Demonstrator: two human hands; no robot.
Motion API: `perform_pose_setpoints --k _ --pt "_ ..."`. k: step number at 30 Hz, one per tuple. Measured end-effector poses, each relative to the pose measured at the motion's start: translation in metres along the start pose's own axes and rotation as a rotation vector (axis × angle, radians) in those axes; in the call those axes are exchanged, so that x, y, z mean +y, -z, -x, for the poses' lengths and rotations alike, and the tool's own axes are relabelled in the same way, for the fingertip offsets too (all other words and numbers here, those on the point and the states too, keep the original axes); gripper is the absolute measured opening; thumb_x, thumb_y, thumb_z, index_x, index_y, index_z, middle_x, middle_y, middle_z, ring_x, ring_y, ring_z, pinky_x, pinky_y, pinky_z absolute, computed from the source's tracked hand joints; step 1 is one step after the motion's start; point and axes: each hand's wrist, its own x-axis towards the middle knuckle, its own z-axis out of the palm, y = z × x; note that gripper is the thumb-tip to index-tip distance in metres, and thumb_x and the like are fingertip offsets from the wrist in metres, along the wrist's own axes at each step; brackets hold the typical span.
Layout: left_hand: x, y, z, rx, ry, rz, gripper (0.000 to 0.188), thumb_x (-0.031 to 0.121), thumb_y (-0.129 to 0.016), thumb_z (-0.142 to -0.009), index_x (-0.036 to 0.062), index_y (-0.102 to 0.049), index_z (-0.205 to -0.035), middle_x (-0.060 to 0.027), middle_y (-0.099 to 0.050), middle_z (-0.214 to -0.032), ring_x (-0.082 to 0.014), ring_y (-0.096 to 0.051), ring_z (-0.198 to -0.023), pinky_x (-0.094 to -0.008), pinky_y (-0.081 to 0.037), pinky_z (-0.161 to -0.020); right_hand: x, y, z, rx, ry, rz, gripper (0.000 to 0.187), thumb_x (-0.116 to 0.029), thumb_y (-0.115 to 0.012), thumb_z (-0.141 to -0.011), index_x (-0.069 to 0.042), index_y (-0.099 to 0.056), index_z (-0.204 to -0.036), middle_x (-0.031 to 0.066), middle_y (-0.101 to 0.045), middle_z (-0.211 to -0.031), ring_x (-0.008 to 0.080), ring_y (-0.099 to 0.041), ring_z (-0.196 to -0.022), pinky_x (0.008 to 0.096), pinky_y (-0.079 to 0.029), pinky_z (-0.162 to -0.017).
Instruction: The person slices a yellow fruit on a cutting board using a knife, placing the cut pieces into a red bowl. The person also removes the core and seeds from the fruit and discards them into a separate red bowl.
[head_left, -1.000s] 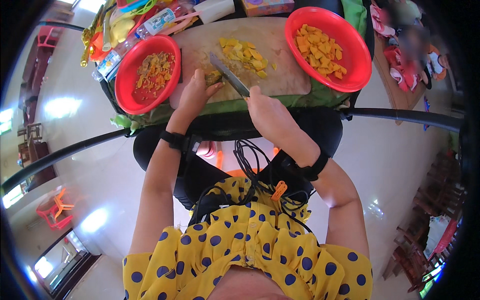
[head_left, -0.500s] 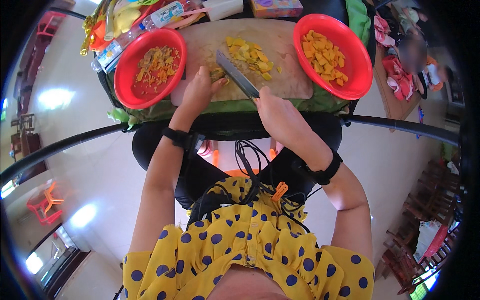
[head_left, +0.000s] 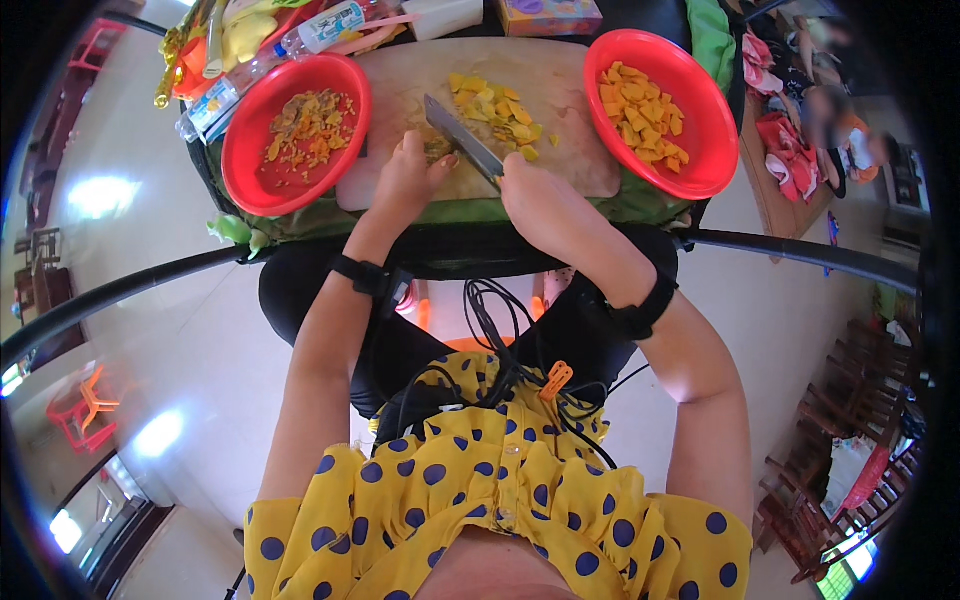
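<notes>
My right hand (head_left: 538, 200) grips the handle of a kitchen knife (head_left: 462, 138), its dark blade slanting up and left over the pale cutting board (head_left: 585, 130). Just left of the blade, my left hand (head_left: 408, 182) is closed on a small piece of pumpkin (head_left: 437, 150) with greenish skin, mostly hidden by the fingers and pressed near the board. Beyond the knife lies a loose pile of yellow-orange pumpkin pieces (head_left: 495, 105). At the right, a red basin (head_left: 712, 150) holds orange pumpkin chunks (head_left: 642, 110). Another red basin (head_left: 245, 165) on the left holds peelings and scraps (head_left: 308, 125).
Plastic bottles (head_left: 335, 27), a white box (head_left: 440, 18) and a patterned carton (head_left: 550, 16) stand along the back. Green cloth (head_left: 712, 45) hangs at the far right corner. Black cables (head_left: 490, 310) dangle over my lap. Other people sit to the right.
The knife and my right hand have shifted slightly up and left, closer to my left hand. My left hand keeps its hold on the pumpkin piece.
</notes>
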Motion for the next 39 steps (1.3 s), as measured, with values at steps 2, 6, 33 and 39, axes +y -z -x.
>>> perform_pose_setpoints --k 2,6,33,39 --pt "-0.006 0.001 -0.002 -0.049 0.051 0.089 0.046 0.033 -0.070 -0.089 -0.0004 -0.043 -0.105 -0.0343 -0.060 -0.101 -0.0525 -0.060 -0.094 -0.0553 -0.049 -0.077 -0.007 0.003 -0.009 -0.032 -0.027 0.005 0.021 -0.012 -0.039 -0.097 0.007 -0.047 -0.098 0.0341 -0.064 -0.087 0.0509 -0.063 -0.089 0.0560 -0.048 -0.078" --pt "-0.004 -0.002 -0.003 -0.050 0.022 0.091 0.045 0.032 -0.071 -0.089 0.0000 -0.043 -0.104 -0.0330 -0.060 -0.102 -0.0519 -0.060 -0.093 -0.0554 -0.049 -0.076 0.000 -0.002 -0.028 -0.012 0.033 0.076 0.022 -0.012 -0.039 -0.096 0.008 -0.048 -0.100 0.0334 -0.064 -0.084 0.0482 -0.066 -0.078 0.0528 -0.051 -0.068" --pt "0.008 0.006 -0.015 -0.086 0.075 0.173 0.043 0.031 -0.068 -0.092 -0.0019 -0.043 -0.101 -0.0281 -0.060 -0.098 -0.0386 -0.067 -0.075 -0.0452 -0.053 -0.060 -0.014 0.037 0.007 -0.102 -0.102 0.038 0.028 -0.020 -0.044 -0.101 0.007 -0.046 -0.105 0.0346 -0.065 -0.092 0.0490 -0.065 -0.092 0.0553 -0.049 -0.079" --pt "0.015 0.008 -0.013 -0.127 0.132 0.253 0.043 0.030 -0.069 -0.092 -0.0023 -0.042 -0.102 -0.0264 -0.059 -0.099 -0.0353 -0.068 -0.075 -0.0398 -0.056 -0.056 -0.014 0.024 -0.019 -0.130 -0.175 -0.021 0.035 -0.029 -0.042 -0.105 0.006 -0.046 -0.101 0.0269 -0.064 -0.080 0.0380 -0.064 -0.058 0.0462 -0.049 -0.053"
